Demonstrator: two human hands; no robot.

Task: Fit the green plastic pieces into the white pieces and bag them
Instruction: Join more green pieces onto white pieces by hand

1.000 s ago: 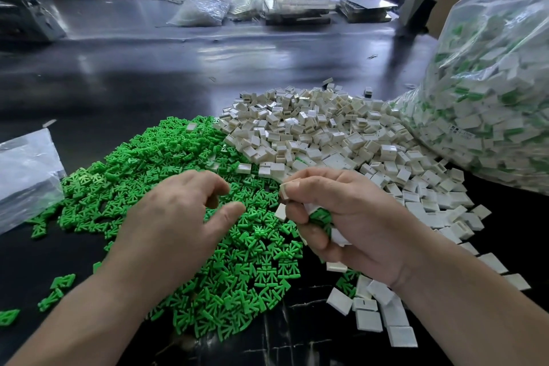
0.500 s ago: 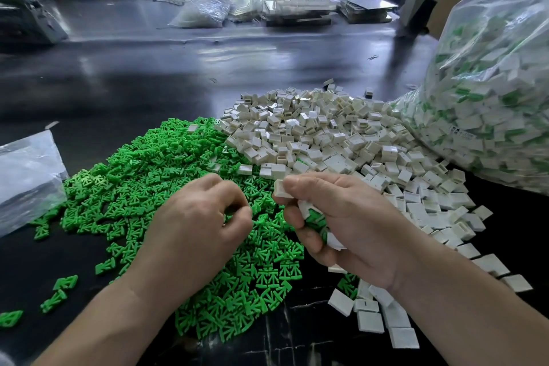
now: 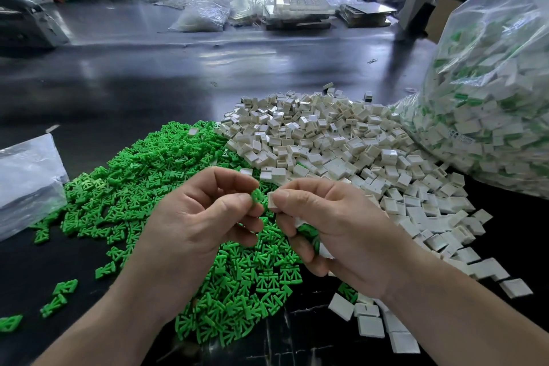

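Clear plastic bag (image 3: 490,116), far right on the desk (image 3: 148,83), bulges with white pieces showing green inside; smaller clear bag (image 3: 26,178) at left lies flat, contents not discernible. Hands: left hand (image 3: 196,223) pinches one green piece (image 3: 257,195) at thumb and forefinger; right hand (image 3: 335,226) pinches a white piece (image 3: 271,201), lower fingers curled round more pieces. The two pieces nearly touch above the green heap (image 3: 142,187), white heap (image 3: 326,142) just behind.
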